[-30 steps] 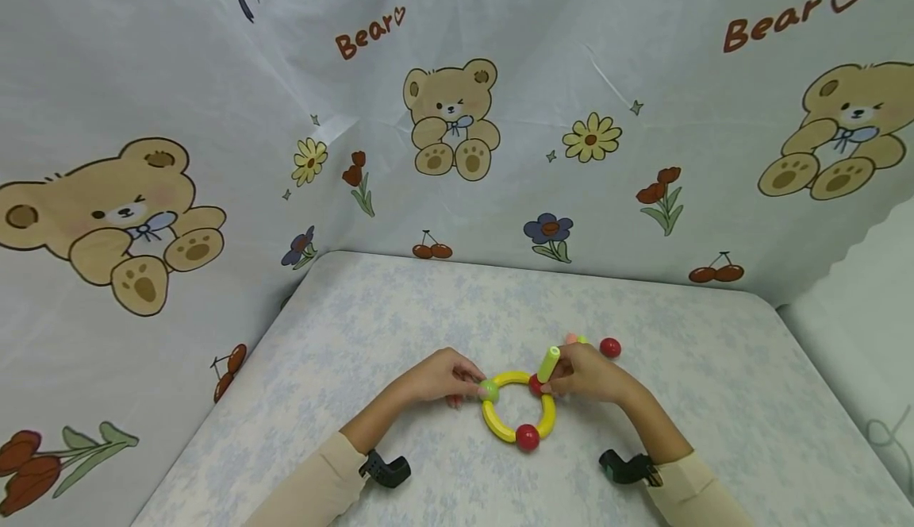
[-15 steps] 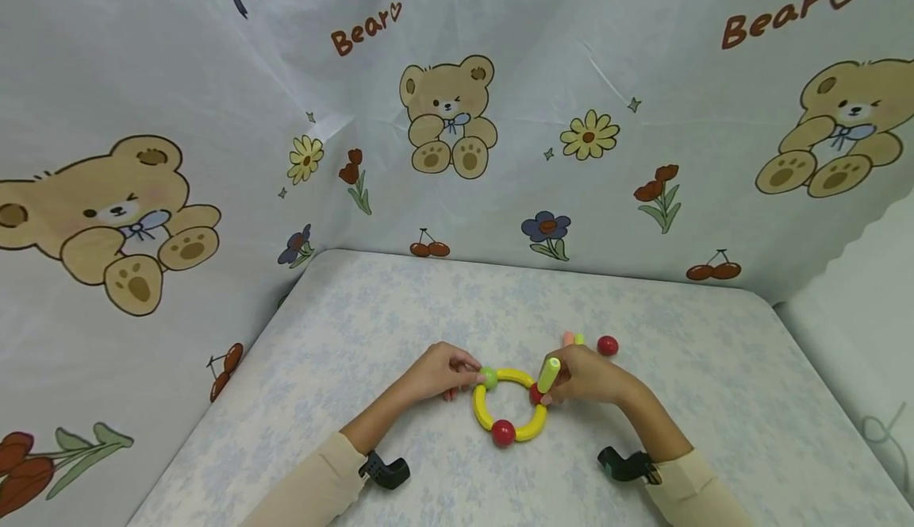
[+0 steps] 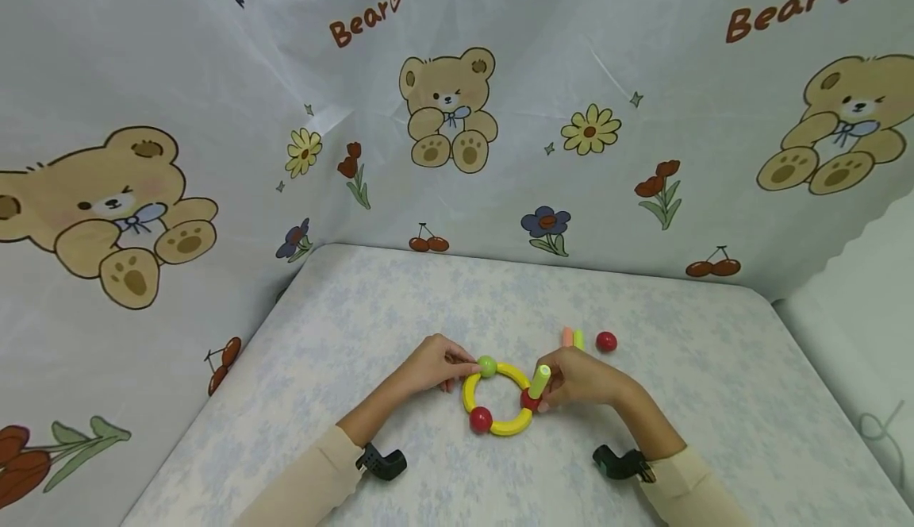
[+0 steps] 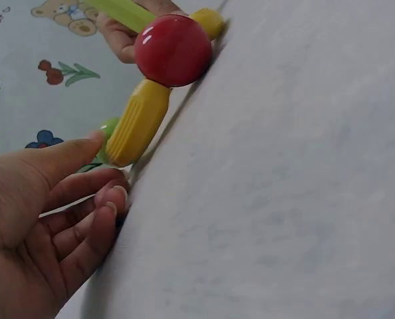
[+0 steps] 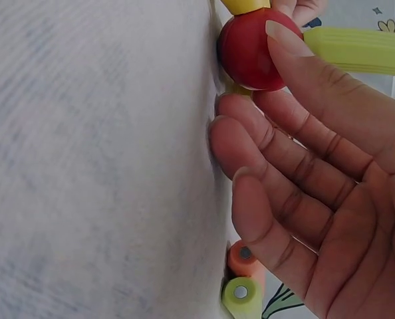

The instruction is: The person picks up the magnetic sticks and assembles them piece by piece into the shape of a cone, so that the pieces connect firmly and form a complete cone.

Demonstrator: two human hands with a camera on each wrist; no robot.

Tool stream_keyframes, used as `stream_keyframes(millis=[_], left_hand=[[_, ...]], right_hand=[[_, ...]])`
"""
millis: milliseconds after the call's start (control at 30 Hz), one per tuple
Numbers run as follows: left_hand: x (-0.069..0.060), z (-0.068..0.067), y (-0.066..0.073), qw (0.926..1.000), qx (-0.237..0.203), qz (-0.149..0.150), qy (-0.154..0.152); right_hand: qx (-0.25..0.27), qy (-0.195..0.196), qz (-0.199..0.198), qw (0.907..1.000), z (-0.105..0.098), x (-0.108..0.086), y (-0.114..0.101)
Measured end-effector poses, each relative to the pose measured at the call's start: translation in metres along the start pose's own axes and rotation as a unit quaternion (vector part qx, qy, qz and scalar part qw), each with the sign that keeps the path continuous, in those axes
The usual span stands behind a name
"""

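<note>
On the table lies a ring of curved yellow pieces (image 3: 511, 427) joined by a green ball (image 3: 487, 366) and two red balls. My left hand (image 3: 437, 364) (image 4: 44, 219) pinches the green ball at the ring's upper left, its other fingers loosely bent. One red ball (image 3: 481, 420) (image 4: 173, 50) sits at the lower left, untouched. On the right, my right hand (image 3: 584, 376) (image 5: 330, 173) holds the other red ball (image 3: 530, 400) (image 5: 256, 50), thumb on its surface. A light green stick (image 3: 539, 382) (image 5: 360, 50) rises from that ball.
Behind my right hand lie an orange stick (image 3: 567, 337), another green stick (image 3: 578, 340) and a loose red ball (image 3: 606, 342). Something red (image 3: 447, 385) shows partly under my left hand. A bear-print sheet (image 3: 450, 209) hangs behind the table.
The ring has turned clockwise and shifted slightly left: the lower red ball went left, the green ball away from me, the right-hand red ball towards me. Both hands moved with it.
</note>
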State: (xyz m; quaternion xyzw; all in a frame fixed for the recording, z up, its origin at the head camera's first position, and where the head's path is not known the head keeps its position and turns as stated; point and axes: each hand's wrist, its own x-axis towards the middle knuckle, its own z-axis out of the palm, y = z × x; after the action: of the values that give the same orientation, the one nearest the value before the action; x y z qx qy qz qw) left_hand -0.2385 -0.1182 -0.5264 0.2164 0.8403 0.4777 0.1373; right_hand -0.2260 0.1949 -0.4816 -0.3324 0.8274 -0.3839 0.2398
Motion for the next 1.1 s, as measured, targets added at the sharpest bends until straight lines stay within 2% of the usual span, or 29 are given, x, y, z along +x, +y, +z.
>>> stream_keyframes(millis=[167, 300, 500, 700, 900, 1100], left_hand=[[-0.001, -0.010, 0.004, 0.9988, 0.014, -0.006, -0.046], [-0.001, -0.009, 0.004, 0.9976, 0.032, 0.020, -0.059], [0.000, -0.004, 0.005, 0.9929, 0.095, 0.058, -0.040], [-0.002, 0.001, 0.011, 0.9877, 0.142, 0.061, -0.026], [-0.003, 0.006, 0.011, 0.9890, 0.139, 0.048, -0.012], [0.000, 0.010, 0.006, 0.9921, 0.108, 0.064, 0.003]], right_hand=[[0.003, 0.000, 0.001, 1.0000, -0.001, 0.001, 0.000], [-0.003, -0.003, 0.009, 0.9999, 0.000, 0.000, -0.002], [-0.007, -0.011, 0.001, 0.9999, 0.000, -0.001, -0.003], [-0.011, -0.021, -0.005, 0.9997, -0.002, -0.002, -0.003], [-0.012, -0.033, -0.004, 0.9994, -0.003, -0.004, -0.003], [0.021, -0.050, 0.009, 0.9985, -0.002, -0.005, -0.003]])
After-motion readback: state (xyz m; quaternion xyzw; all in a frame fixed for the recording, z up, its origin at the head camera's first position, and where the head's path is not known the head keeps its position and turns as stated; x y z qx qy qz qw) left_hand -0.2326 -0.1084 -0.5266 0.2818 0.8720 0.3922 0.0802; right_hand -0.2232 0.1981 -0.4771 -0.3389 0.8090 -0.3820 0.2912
